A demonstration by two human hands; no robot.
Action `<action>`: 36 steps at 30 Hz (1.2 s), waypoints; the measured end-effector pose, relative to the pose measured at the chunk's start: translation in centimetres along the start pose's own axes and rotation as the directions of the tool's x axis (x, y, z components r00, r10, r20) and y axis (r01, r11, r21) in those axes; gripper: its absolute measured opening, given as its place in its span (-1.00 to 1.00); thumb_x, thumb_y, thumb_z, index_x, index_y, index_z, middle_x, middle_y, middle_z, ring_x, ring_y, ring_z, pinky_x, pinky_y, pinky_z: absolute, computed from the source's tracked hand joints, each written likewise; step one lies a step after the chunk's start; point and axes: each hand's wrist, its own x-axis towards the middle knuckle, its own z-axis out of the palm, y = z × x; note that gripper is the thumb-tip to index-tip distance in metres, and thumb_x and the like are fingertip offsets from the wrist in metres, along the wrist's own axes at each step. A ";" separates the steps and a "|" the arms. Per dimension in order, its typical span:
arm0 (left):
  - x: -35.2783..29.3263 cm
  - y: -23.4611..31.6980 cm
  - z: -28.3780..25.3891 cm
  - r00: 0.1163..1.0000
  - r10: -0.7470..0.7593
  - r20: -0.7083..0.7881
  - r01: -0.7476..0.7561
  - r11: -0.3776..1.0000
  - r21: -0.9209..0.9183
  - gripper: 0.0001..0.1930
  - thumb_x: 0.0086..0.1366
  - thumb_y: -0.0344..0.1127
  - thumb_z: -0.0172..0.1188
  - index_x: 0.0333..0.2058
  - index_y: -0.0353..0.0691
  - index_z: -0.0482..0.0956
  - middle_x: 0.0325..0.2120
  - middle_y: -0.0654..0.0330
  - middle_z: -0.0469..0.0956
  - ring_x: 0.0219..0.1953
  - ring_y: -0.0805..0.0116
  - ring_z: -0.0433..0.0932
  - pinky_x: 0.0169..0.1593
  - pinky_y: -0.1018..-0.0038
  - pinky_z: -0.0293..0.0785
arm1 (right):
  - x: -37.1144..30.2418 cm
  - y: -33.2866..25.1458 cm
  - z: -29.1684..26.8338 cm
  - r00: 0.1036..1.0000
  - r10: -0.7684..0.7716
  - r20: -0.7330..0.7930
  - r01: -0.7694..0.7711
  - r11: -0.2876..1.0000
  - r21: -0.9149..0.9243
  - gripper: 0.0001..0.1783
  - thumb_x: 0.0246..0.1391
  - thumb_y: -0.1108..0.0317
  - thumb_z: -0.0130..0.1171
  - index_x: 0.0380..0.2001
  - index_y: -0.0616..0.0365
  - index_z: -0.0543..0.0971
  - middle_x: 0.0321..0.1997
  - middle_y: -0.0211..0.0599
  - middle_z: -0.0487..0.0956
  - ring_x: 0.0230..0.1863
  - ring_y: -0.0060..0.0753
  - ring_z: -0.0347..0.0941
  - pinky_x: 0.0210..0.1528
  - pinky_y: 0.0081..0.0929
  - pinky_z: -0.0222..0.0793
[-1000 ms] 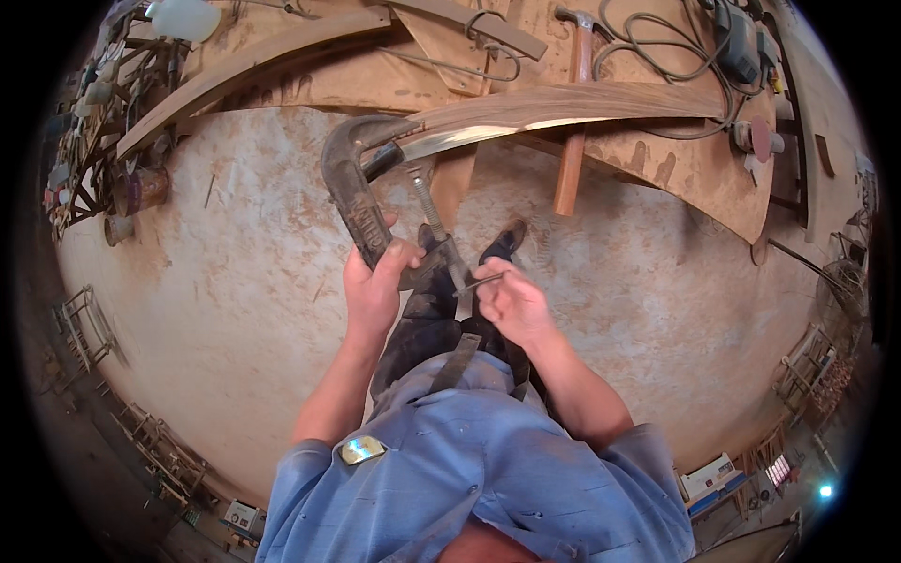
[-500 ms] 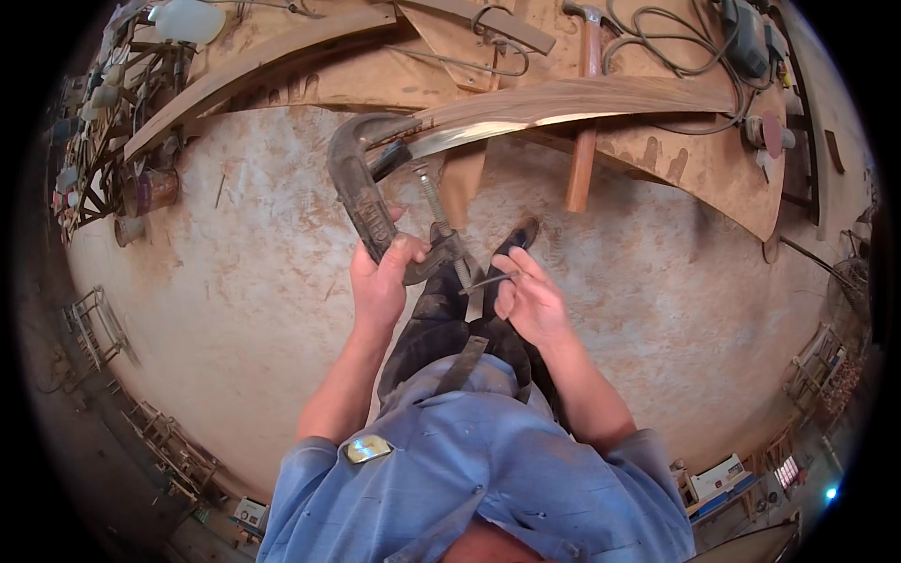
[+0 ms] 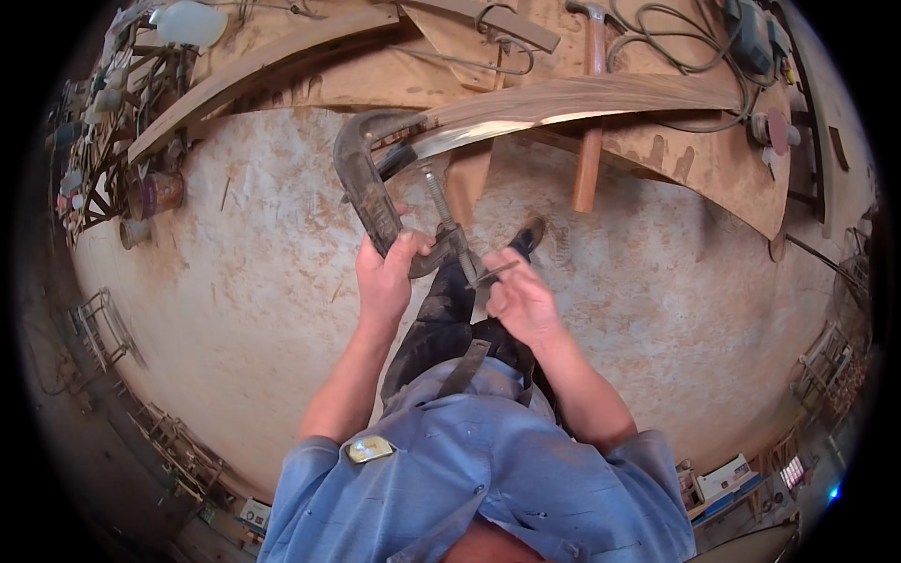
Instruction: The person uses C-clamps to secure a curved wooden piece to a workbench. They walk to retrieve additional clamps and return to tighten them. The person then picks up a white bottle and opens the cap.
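Observation:
My left hand (image 3: 385, 274) grips the lower frame of a large dark C-clamp (image 3: 364, 183), thumb over the metal. The clamp's upper jaw reaches to the left end of a curved wooden piece (image 3: 563, 99), beside a dark pad or block (image 3: 395, 160); the exact contact there is hard to make out. Its threaded screw (image 3: 436, 197) slants down toward me, and the screw's top end stands apart from the wood. My right hand (image 3: 522, 300) is closed, slightly blurred, on the thin crossbar handle (image 3: 497, 272) at the screw's lower end.
A hammer (image 3: 588, 159) lies under the curved piece, its handle overhanging the workbench (image 3: 723, 174). Cable loops (image 3: 657, 42), a grey power tool (image 3: 748, 38) and a sanding disc (image 3: 777, 131) sit at right. Far left are another curved beam (image 3: 263, 70) and a translucent jug (image 3: 190, 23).
My right hand has shifted a little left and its fingers have moved on the crossbar, which now tilts more steeply. My left hand keeps its grip on the clamp.

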 end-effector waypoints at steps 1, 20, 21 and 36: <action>0.1 0.0 -0.1 1.000 0.001 -0.008 -0.001 1.000 0.010 -0.60 0.36 -0.41 0.01 0.10 -0.51 0.24 -0.47 0.17 0.53 -0.30 0.39 0.53 -0.02 0.40 0.45 | -0.4 -0.4 0.2 0.995 -0.096 0.032 0.093 0.993 0.067 -0.53 0.26 0.27 -0.02 0.20 0.14 0.35 0.23 -0.08 0.42 -0.40 -0.19 0.53 -0.36 -0.32 0.50; 0.5 -0.1 -0.2 1.000 0.024 -0.003 -0.024 0.999 0.048 -0.61 0.34 -0.45 0.03 0.09 -0.48 0.27 -0.48 0.14 0.51 -0.31 0.33 0.53 -0.03 0.33 0.47 | -1.5 0.2 0.4 0.953 0.138 0.271 -0.133 0.990 -0.037 -0.56 0.31 0.17 -0.12 0.07 0.26 0.46 0.14 0.01 0.50 -0.30 -0.17 0.58 -0.27 -0.28 0.54; 0.6 -0.1 -0.2 1.000 0.021 0.000 -0.021 0.999 0.046 -0.61 0.34 -0.45 0.03 0.09 -0.48 0.27 -0.48 0.14 0.51 -0.32 0.33 0.53 -0.03 0.33 0.47 | -1.6 0.7 0.7 0.915 0.250 0.318 -0.218 0.967 -0.133 -0.52 0.31 0.15 -0.14 0.09 0.29 0.46 0.14 0.03 0.50 -0.27 -0.17 0.58 -0.25 -0.29 0.55; 1.1 0.4 0.0 1.000 -0.001 -0.020 0.003 0.998 0.059 -0.61 0.32 -0.47 0.01 0.09 -0.51 0.26 -0.49 0.13 0.49 -0.33 0.32 0.52 -0.04 0.32 0.47 | -1.6 1.1 1.5 0.925 0.161 0.344 -0.138 0.986 -0.091 -0.57 0.31 0.27 -0.11 0.18 0.21 0.39 0.28 0.05 0.37 -0.11 -0.08 0.56 -0.17 -0.27 0.52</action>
